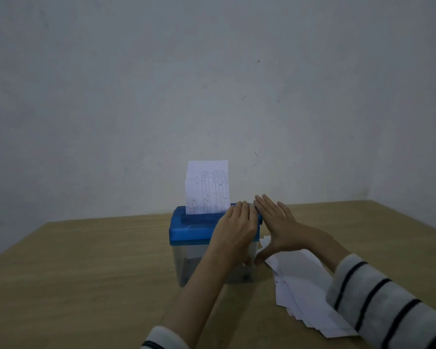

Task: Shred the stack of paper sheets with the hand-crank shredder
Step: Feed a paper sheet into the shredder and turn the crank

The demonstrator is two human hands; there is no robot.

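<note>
A small shredder with a blue lid (186, 227) and a clear bin (186, 263) stands on the wooden table. A printed paper sheet (208, 187) stands upright in its slot. My left hand (237, 225) lies flat on the right part of the lid, fingers straight. My right hand (277, 222) hovers at the shredder's right side, fingers straight and spread, thumb pointing down. The crank is hidden behind my hands. A fanned stack of white sheets (302, 290) lies on the table to the right of the shredder, partly under my right forearm.
The wooden table (86, 273) ends at a plain grey wall (212, 84) just behind the shredder. My striped sleeves cover the lower right of the view.
</note>
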